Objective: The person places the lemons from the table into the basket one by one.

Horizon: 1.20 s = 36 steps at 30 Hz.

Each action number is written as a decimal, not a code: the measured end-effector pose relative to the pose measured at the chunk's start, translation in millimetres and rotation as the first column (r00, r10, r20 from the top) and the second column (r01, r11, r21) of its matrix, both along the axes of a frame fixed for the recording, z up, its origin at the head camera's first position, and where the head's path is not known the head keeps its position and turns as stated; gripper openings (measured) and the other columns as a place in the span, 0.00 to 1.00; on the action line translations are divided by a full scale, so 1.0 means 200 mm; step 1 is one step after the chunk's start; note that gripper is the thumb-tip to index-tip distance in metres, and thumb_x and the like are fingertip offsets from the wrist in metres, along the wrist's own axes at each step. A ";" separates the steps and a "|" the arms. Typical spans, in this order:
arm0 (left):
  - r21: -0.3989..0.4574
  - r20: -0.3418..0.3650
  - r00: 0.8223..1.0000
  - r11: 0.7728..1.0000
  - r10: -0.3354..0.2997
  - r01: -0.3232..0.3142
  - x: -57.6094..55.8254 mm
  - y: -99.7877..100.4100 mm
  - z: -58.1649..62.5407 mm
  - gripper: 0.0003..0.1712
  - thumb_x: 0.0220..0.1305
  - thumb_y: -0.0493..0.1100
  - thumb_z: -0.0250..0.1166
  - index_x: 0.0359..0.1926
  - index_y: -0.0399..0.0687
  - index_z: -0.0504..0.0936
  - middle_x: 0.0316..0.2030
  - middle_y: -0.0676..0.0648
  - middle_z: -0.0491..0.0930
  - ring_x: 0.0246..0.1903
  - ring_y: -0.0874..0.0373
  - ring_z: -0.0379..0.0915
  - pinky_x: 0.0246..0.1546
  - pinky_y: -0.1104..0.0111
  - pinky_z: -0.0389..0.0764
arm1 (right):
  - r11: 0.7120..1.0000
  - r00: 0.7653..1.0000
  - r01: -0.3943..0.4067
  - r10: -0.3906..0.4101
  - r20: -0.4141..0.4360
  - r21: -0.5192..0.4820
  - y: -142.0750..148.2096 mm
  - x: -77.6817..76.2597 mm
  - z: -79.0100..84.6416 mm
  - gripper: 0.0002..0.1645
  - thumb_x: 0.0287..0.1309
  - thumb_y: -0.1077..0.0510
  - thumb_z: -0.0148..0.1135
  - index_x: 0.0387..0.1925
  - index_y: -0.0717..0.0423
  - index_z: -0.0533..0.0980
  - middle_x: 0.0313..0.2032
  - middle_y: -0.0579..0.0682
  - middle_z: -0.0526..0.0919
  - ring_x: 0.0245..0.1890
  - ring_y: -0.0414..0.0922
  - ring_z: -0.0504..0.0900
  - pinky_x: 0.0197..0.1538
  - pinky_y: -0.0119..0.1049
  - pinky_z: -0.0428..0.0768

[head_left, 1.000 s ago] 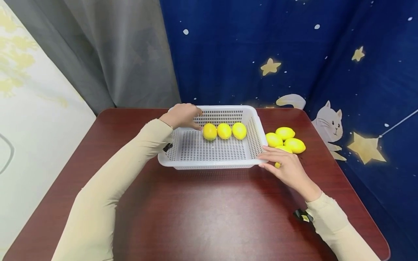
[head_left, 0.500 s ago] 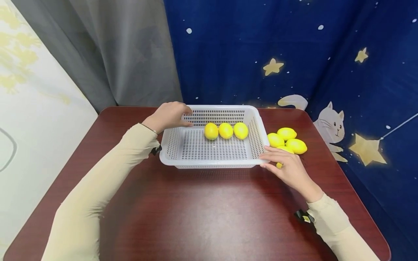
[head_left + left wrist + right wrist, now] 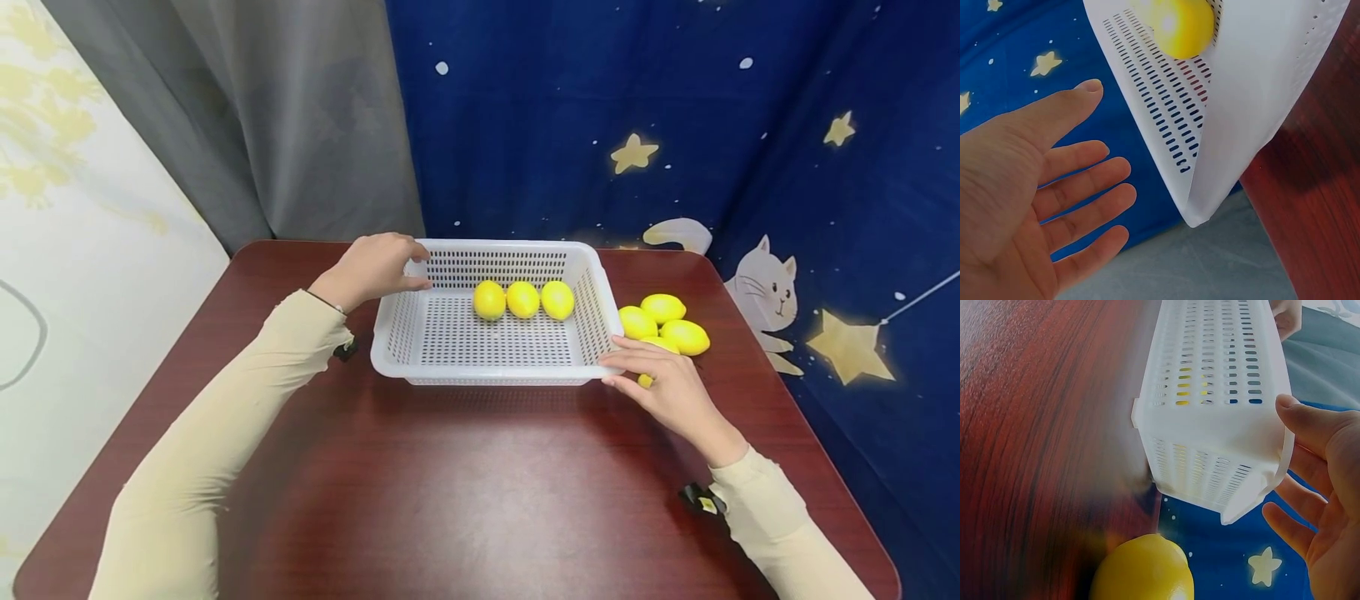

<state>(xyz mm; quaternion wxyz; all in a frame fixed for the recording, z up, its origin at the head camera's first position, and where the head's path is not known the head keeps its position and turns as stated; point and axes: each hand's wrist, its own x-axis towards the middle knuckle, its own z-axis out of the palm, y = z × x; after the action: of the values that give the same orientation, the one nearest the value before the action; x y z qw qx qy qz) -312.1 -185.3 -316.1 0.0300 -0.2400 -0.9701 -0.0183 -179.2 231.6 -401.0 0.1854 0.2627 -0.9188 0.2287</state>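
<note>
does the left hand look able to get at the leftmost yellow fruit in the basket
Probably yes: the left hand is empty near the far left corner of the basket, the top is uncovered, and nothing visible blocks the way to the leftmost yellow fruit.

1. The left hand (image 3: 373, 268) has drawn back from beside the leftmost lemon (image 3: 490, 300) to the white basket's (image 3: 498, 372) back left corner.
2. Its sleeve (image 3: 225, 417) has uncovered the basket's left rim.
3. The head view has shifted slightly, putting the basket farther right.
</note>
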 end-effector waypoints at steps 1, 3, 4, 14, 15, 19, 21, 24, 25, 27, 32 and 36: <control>0.004 0.001 1.000 1.000 -0.001 0.001 0.00 0.00 0.00 0.29 0.57 0.57 0.72 0.56 0.48 0.83 0.55 0.43 0.83 0.55 0.48 0.79 0.52 0.52 0.81 | 1.000 1.000 0.001 -0.001 0.004 -0.001 0.00 0.00 0.00 0.24 0.42 0.53 0.80 0.46 0.46 0.86 0.48 0.48 0.89 0.57 0.48 0.84 0.65 0.20 0.67; 0.010 0.001 1.000 1.000 0.000 0.000 0.00 -0.01 0.00 0.29 0.57 0.57 0.71 0.56 0.48 0.83 0.56 0.43 0.83 0.55 0.48 0.79 0.52 0.52 0.81 | 1.000 1.000 0.001 -0.001 0.010 -0.002 0.00 0.00 0.00 0.24 0.42 0.54 0.80 0.46 0.46 0.86 0.48 0.48 0.89 0.57 0.48 0.84 0.65 0.25 0.70; 0.011 0.000 1.000 1.000 0.001 -0.001 0.01 -0.01 0.00 0.30 0.57 0.57 0.71 0.57 0.48 0.83 0.56 0.43 0.83 0.54 0.48 0.79 0.52 0.52 0.81 | 1.000 1.000 0.000 0.000 0.011 -0.003 0.00 0.00 -0.01 0.24 0.42 0.54 0.80 0.46 0.47 0.86 0.48 0.49 0.89 0.57 0.49 0.84 0.64 0.30 0.73; 0.037 -0.089 0.996 0.999 -0.016 0.019 0.10 -0.09 0.00 0.30 0.56 0.59 0.71 0.55 0.49 0.83 0.50 0.44 0.84 0.45 0.50 0.80 0.41 0.55 0.82 | 1.000 1.000 0.002 -0.003 0.011 0.007 0.00 0.00 -0.01 0.24 0.43 0.54 0.80 0.47 0.46 0.86 0.49 0.48 0.89 0.57 0.48 0.83 0.62 0.36 0.75; 0.042 -0.097 0.995 0.999 -0.015 0.020 0.11 -0.10 0.00 0.30 0.56 0.59 0.72 0.55 0.49 0.83 0.49 0.44 0.84 0.43 0.50 0.80 0.40 0.55 0.82 | 1.000 1.000 0.001 -0.001 0.012 0.008 0.00 0.00 -0.01 0.24 0.42 0.54 0.80 0.47 0.47 0.86 0.49 0.48 0.88 0.58 0.49 0.83 0.62 0.37 0.75; 0.063 -0.125 0.992 0.998 -0.013 0.021 0.19 -0.16 -0.02 0.28 0.56 0.57 0.72 0.55 0.48 0.83 0.49 0.44 0.84 0.42 0.51 0.79 0.38 0.55 0.82 | 1.000 1.000 -0.003 0.003 0.014 0.016 0.00 0.00 -0.01 0.25 0.43 0.53 0.80 0.48 0.47 0.86 0.49 0.48 0.88 0.58 0.48 0.83 0.60 0.43 0.76; 0.080 -0.132 0.991 0.997 -0.012 0.022 0.23 -0.18 -0.03 0.27 0.56 0.56 0.72 0.54 0.48 0.83 0.50 0.45 0.84 0.45 0.51 0.79 0.40 0.54 0.83 | 1.000 1.000 -0.003 0.002 0.013 0.019 0.00 0.00 0.00 0.25 0.42 0.54 0.80 0.48 0.48 0.86 0.49 0.48 0.88 0.58 0.48 0.83 0.60 0.44 0.76; 0.112 -0.147 0.989 0.993 -0.018 0.035 0.29 -0.20 -0.05 0.26 0.56 0.54 0.73 0.54 0.47 0.84 0.50 0.45 0.84 0.47 0.51 0.79 0.42 0.54 0.83 | 1.000 1.000 0.004 -0.005 0.011 0.026 0.01 0.00 0.00 0.26 0.42 0.53 0.80 0.48 0.48 0.86 0.50 0.48 0.88 0.58 0.47 0.83 0.60 0.44 0.75; 0.123 -0.158 0.987 0.991 -0.023 0.043 0.31 -0.20 -0.06 0.26 0.56 0.53 0.73 0.53 0.47 0.84 0.49 0.45 0.84 0.47 0.51 0.79 0.41 0.55 0.83 | 1.000 1.000 0.008 -0.009 0.012 0.026 0.01 0.00 0.00 0.26 0.42 0.53 0.80 0.48 0.48 0.86 0.50 0.48 0.88 0.58 0.47 0.83 0.60 0.44 0.75; 0.142 -0.181 0.983 0.988 -0.030 0.057 0.35 -0.20 -0.07 0.25 0.56 0.52 0.73 0.52 0.46 0.84 0.48 0.45 0.85 0.46 0.51 0.78 0.41 0.56 0.83 | 1.000 1.000 0.011 -0.012 0.016 0.025 0.01 0.00 0.00 0.26 0.42 0.54 0.80 0.48 0.48 0.86 0.50 0.48 0.88 0.59 0.47 0.83 0.60 0.45 0.75; 0.174 -0.238 0.971 0.982 -0.031 0.073 0.45 -0.20 -0.10 0.24 0.55 0.51 0.75 0.50 0.44 0.84 0.46 0.45 0.84 0.44 0.51 0.78 0.41 0.57 0.83 | 1.000 1.000 0.008 -0.008 0.030 0.017 0.01 0.00 0.00 0.26 0.44 0.54 0.79 0.49 0.48 0.85 0.51 0.49 0.88 0.59 0.48 0.82 0.61 0.46 0.75; 0.196 -0.267 0.963 0.976 -0.044 0.099 0.52 -0.20 -0.14 0.25 0.54 0.51 0.75 0.50 0.42 0.84 0.44 0.44 0.84 0.43 0.50 0.78 0.43 0.56 0.83 | 1.000 1.000 0.005 -0.005 0.028 0.014 0.00 0.00 0.00 0.26 0.43 0.54 0.80 0.49 0.48 0.85 0.51 0.49 0.88 0.59 0.47 0.82 0.61 0.44 0.75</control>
<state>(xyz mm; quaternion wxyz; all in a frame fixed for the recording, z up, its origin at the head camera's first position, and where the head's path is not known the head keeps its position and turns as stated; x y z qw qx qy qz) -208.8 -225.7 -343.6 0.1819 -0.2709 -0.9411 -0.0886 -179.5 232.1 -401.8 0.1714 0.2586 -0.9236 0.2254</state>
